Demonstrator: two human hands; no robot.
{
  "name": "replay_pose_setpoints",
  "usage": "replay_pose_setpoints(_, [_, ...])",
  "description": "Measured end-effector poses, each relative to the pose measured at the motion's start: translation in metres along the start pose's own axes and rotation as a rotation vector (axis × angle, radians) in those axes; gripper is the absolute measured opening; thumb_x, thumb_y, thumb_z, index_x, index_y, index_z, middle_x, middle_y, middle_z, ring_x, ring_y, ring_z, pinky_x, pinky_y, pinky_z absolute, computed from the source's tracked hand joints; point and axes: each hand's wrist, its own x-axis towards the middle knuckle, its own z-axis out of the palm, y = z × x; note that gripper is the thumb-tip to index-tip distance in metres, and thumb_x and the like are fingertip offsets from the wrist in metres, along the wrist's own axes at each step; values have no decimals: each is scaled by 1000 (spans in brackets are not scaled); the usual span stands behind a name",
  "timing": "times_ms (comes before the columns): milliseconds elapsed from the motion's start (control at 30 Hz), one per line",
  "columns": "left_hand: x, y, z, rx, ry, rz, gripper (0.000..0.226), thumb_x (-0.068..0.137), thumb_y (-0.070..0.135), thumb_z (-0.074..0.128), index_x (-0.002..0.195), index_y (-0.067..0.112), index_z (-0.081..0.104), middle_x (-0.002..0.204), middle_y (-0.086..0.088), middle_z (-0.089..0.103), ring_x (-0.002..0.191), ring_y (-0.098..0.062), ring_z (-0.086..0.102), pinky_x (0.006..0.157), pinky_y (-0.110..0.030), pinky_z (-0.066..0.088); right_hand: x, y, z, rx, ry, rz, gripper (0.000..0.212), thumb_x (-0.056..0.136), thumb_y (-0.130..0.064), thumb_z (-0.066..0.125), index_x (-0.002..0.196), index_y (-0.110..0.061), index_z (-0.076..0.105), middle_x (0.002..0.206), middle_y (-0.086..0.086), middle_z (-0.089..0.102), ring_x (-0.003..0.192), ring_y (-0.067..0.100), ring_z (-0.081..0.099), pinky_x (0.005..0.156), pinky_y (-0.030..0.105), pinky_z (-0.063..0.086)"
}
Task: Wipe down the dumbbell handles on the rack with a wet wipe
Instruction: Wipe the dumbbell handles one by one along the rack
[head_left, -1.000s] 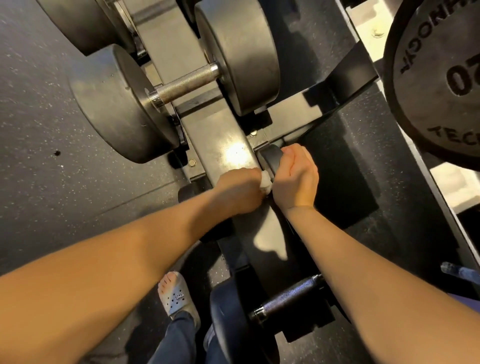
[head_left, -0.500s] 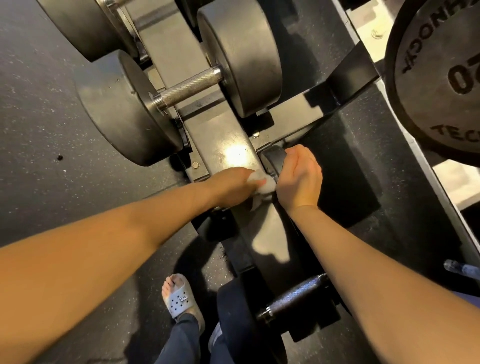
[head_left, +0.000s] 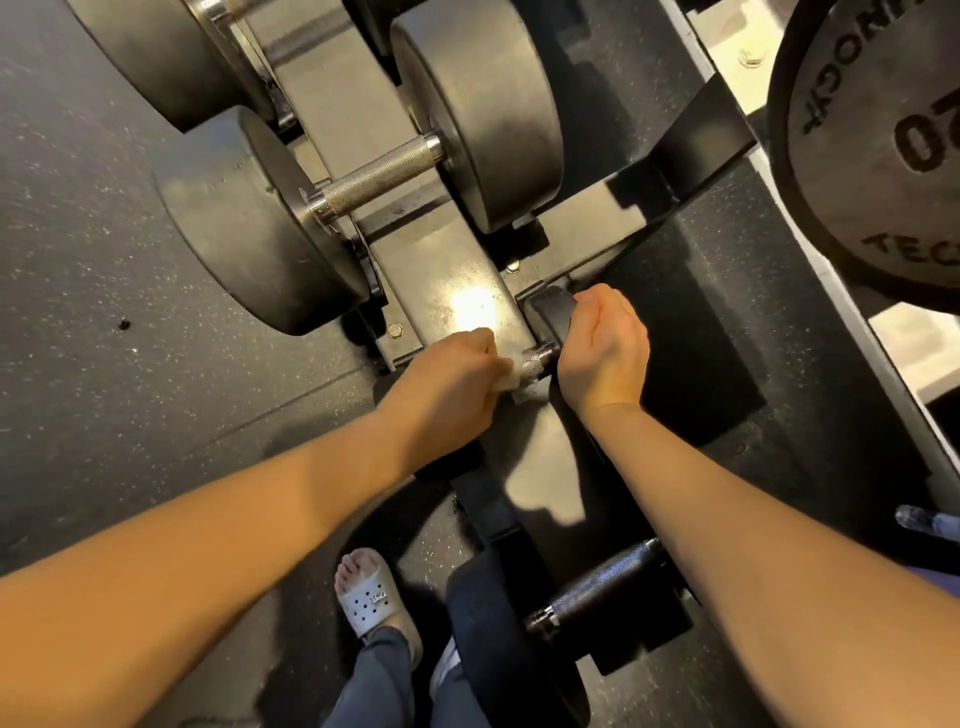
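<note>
Gym rack (head_left: 457, 270): left hand (head_left: 452, 384) clutches wet wipe (head_left: 506, 382) on small dumbbell handle (head_left: 535, 361), right hand (head_left: 602, 353) grips its head (head_left: 545, 312); knurling could snag, tear wipe.

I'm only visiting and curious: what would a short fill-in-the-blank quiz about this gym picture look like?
The left hand holds a white ____ against the small dumbbell's handle.
The weight plate at the upper right shows the number ____.
The sandal on the foot below is ____.
Missing words: wipe; 20; white.
</note>
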Motion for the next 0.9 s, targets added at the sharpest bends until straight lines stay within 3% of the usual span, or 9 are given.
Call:
replay_pose_setpoints(133, [10,-2,-11,-83,-123,-10,23,88,35,52,86,18,68,92,1,52,81,-19,53,69,-34,42,-1,-3,-1,10,2,12,37,98,-34,29,74,-15,50,71,-2,45,68,18,47,62,33,38])
replay_pose_setpoints(267, [34,1,-8,-241,-28,-206,17,92,26,64,108,22,65,97,2,67,88,-18,60,75,-36,49,-2,-5,-1,-3,17,17,38,100,-33,31,76,-13,52,72,2,49,69,22,51,63,38,43])
replay_pose_setpoints(333, [36,-2,-7,-287,-57,-243,14,91,29,69,100,23,60,90,4,66,84,-19,60,71,-37,48,0,-5,0,-16,9,36,35,101,-29,33,76,-14,53,72,1,49,69,22,52,65,43,47])
replay_pose_setpoints(467, [22,-12,-20,-150,-242,-192,19,93,37,63,81,25,57,76,2,60,73,-19,57,65,-37,46,1,-3,0,-25,5,38,35,102,-29,33,76,-15,52,70,-2,46,68,21,50,65,41,45])
replay_pose_setpoints(633, [12,-19,-33,230,-460,-129,15,90,28,67,83,26,54,75,6,52,78,-22,58,67,-33,45,0,-3,-1,-23,3,14,35,101,-29,33,74,-15,50,69,-5,44,67,18,47,62,35,39])
replay_pose_setpoints(700, [18,-12,-32,199,-379,-114,14,89,27,68,95,25,56,80,5,54,81,-23,59,69,-34,47,0,-2,-1,-21,6,11,35,101,-29,33,74,-14,51,69,-5,44,67,18,47,62,35,39])
replay_pose_setpoints(800, [29,-3,-24,-145,-216,-254,41,86,34,78,117,24,55,95,5,61,83,-14,58,68,-31,47,0,-1,-1,-3,7,9,33,102,-26,35,74,-15,50,70,-5,44,67,17,47,62,33,38])
replay_pose_setpoints(900, [29,-6,-18,-234,-209,-315,27,84,38,78,96,22,60,86,3,63,75,-16,57,64,-32,45,-1,0,-1,9,8,-14,30,101,-22,37,73,-18,47,69,-8,41,65,14,42,60,27,32])
